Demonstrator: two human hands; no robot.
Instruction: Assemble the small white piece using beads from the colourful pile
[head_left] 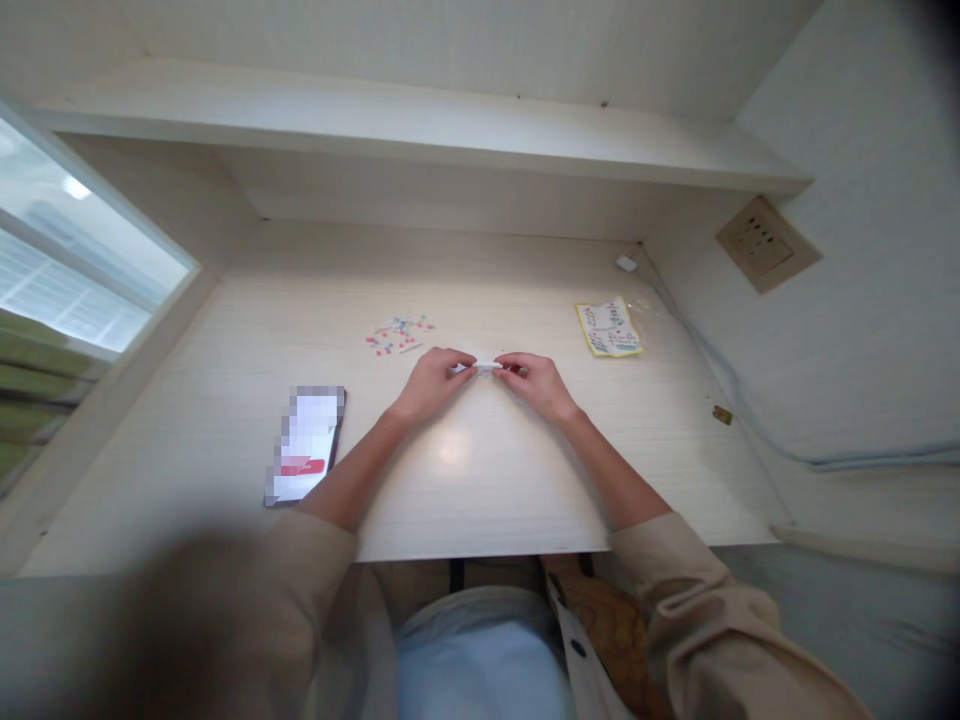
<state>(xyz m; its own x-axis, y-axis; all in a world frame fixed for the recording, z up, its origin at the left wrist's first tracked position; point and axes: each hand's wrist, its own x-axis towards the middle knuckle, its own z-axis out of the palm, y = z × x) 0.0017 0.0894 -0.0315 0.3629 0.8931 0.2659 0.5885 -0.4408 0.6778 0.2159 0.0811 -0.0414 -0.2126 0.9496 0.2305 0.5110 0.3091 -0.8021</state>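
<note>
Above the middle of the desk, my left hand (pixel 438 380) and my right hand (pixel 537 382) meet at a small, flat white piece (pixel 487 365). The fingers of each hand are pinched on one end of it. A bit of red shows by the right fingertips. The fingers cover most of the piece, and its exact kind is too small to make out. Just beyond my left hand lies a loose scatter of tiny red, blue and white pieces (pixel 401 334).
On the left lies a phone (pixel 307 440) with its screen lit. A printed sheet with a yellow border (pixel 609 328) lies at the back right. Cables (pixel 705 350) run along the right wall, below a socket (pixel 766 244). A shelf (pixel 420 125) spans the back.
</note>
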